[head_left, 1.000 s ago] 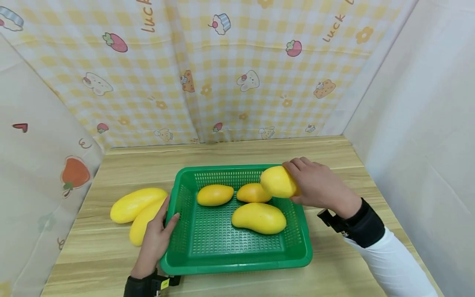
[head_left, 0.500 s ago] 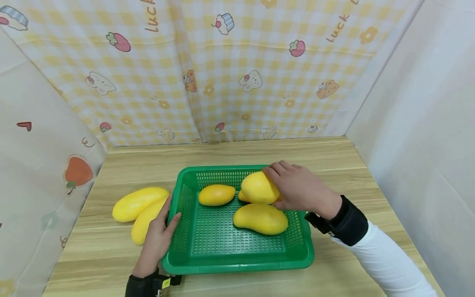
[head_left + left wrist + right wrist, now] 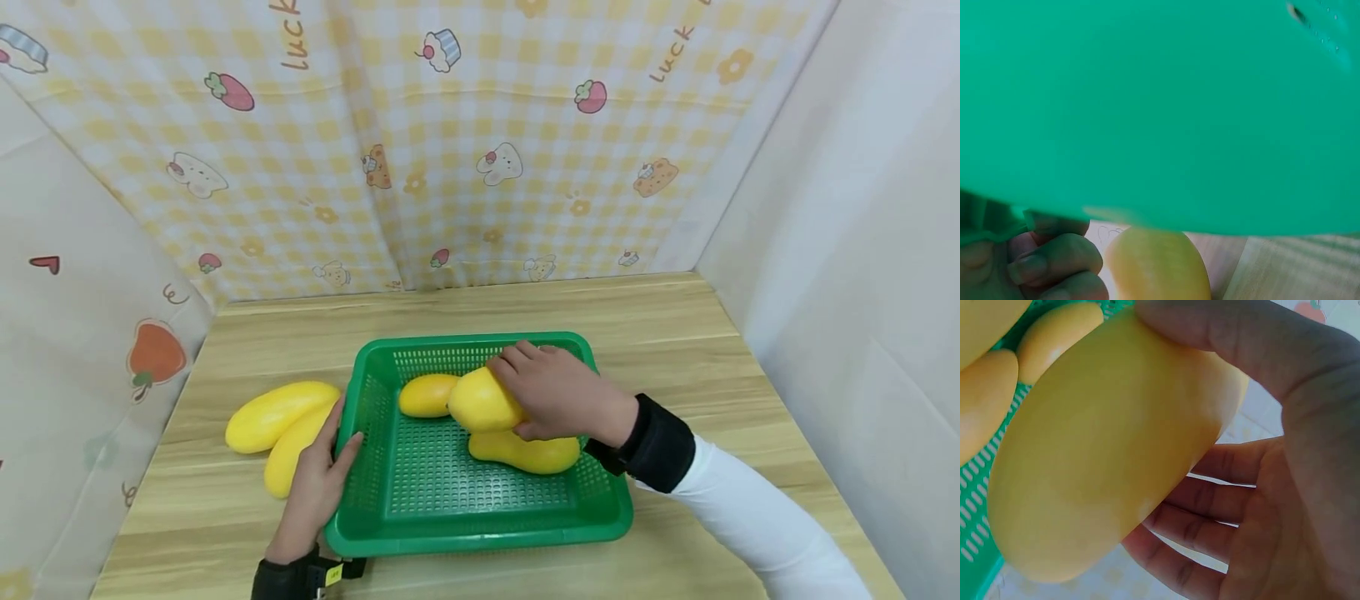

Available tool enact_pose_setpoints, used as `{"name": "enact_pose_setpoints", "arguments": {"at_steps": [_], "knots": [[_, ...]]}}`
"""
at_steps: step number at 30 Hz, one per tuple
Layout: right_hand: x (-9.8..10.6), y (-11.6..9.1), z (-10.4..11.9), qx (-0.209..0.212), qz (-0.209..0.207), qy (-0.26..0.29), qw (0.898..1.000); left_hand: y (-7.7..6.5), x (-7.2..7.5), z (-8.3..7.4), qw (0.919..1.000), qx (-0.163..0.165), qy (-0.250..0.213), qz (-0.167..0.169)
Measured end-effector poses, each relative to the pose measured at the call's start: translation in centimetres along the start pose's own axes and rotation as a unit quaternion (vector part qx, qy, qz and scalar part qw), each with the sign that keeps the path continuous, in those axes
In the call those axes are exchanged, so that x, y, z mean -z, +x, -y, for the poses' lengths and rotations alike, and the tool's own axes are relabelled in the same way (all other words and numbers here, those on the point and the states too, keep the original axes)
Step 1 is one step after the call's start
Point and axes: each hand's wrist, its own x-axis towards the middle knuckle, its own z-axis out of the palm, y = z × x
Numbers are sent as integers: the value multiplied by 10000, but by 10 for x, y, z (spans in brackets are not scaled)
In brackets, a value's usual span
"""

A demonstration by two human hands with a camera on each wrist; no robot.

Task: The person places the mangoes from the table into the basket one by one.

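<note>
In my right hand [image 3: 551, 392] is a large yellow mango [image 3: 483, 402], held over the green plastic basket [image 3: 480, 537] between thumb and curled fingers. The right wrist view shows the thumb across the top of this mango and the fingers underneath. Inside the basket lie a smaller orange-yellow mango [image 3: 425, 397] at the back left and a longer curved mango [image 3: 525, 454], partly covered by the held one. Another small mango is hidden behind the right hand. My left hand [image 3: 318, 483] grips the basket's left rim; its curled fingers [image 3: 1063, 259] show below the rim in the left wrist view.
Two long yellow mangoes, a rear one [image 3: 279, 414] and a front one [image 3: 296, 457], lie side by side on the wooden table [image 3: 187, 533], left of the basket. A checked cloth [image 3: 450, 192] hangs behind, and a white sheet [image 3: 847, 275] stands at the right.
My right hand has carried the mango leftward from above the basket's right side to over its middle, now overlapping the fruit there. The left hand and basket stay put.
</note>
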Motion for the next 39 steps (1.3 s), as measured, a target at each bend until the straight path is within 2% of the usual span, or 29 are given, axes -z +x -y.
{"name": "enact_pose_setpoints", "arguments": {"at_steps": [7, 11, 25, 31, 39], "knots": [[-13, 18, 18, 465, 83, -242, 9986, 0, 0, 1, 10000, -15, 2, -26], [-19, 25, 27, 585, 92, -382, 9975, -1, 0, 2, 10000, -25, 25, -38], [-40, 51, 47, 618, 789, -677, 9927, 0, -1, 2, 9999, 147, 12, 44], [-45, 62, 55, 587, 696, -770, 9929, 0, 0, 3, 9999, 75, 95, -21], [-59, 71, 70, 342, 650, -1012, 9921, -1, -1, 3, 10000, 47, 84, 1]]}}
